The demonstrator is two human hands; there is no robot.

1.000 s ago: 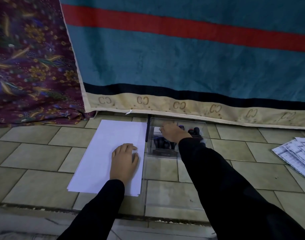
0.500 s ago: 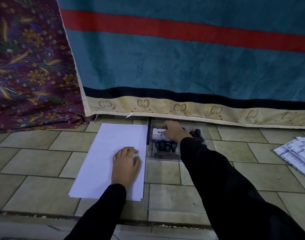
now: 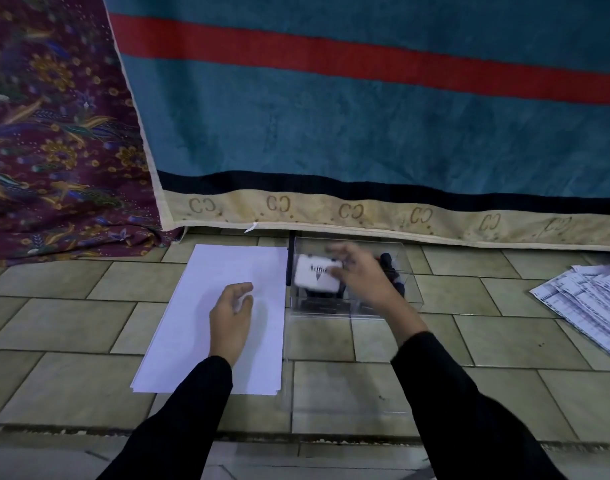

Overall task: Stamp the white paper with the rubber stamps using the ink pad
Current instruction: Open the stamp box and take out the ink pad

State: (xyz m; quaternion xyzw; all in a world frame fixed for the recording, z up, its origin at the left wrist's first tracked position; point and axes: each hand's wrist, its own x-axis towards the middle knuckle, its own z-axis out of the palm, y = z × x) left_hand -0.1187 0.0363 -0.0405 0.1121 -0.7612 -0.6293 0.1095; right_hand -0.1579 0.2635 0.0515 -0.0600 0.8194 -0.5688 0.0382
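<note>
i'm seeing a teal blanket [image 3: 366,116] with a red stripe and a beige cc-marked hem hanging at the back, a maroon floral cloth [image 3: 54,133] lying bunched to its left, and printed sheets [image 3: 587,299] fanning out on the tiled floor [image 3: 71,323] at the far right.

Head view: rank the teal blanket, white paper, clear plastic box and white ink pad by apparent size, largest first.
1. teal blanket, which fills most of the frame
2. white paper
3. clear plastic box
4. white ink pad, plainly the smallest, though the right hand holds it a little nearer the camera
</note>
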